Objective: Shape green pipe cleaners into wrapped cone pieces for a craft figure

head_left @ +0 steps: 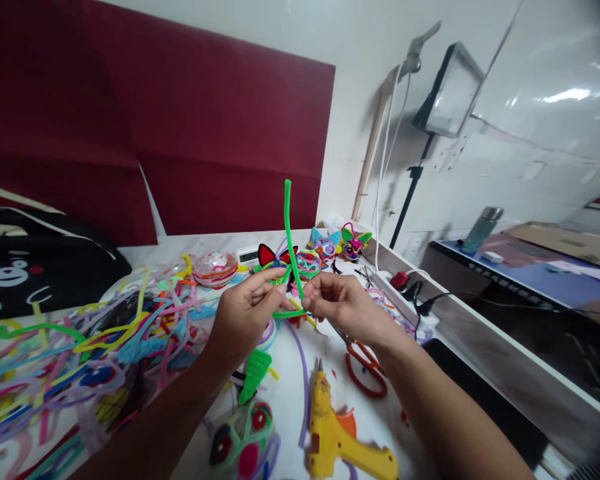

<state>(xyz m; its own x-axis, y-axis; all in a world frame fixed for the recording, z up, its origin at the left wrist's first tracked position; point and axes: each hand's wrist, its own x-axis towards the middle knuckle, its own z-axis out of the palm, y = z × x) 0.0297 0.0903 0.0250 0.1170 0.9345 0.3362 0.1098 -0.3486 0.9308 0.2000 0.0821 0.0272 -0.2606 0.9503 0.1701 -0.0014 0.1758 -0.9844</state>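
Observation:
A bright green pipe cleaner (289,220) is held between both hands above the table, bent at its lower part with one end standing straight up. My left hand (250,310) pinches it on the left side, fingers closed. On the right, my right hand (337,303) grips the bend between thumb and fingertips. Below the hands lies a purple pipe cleaner (303,373). A yellow glue gun (325,427) points up toward them. Orange-handled scissors (365,373) rest under my right wrist, their blades partly hidden. A green leaf-shaped piece (255,373) is beneath my left hand.
Loose colourful pipe cleaners (105,340) cover the table's left side. Finished-looking fuzzy animal faces (353,243) stand at the back, and another colourful face (245,440) lies in front. A power strip (400,293) runs along the right edge, near a black flat object (480,400).

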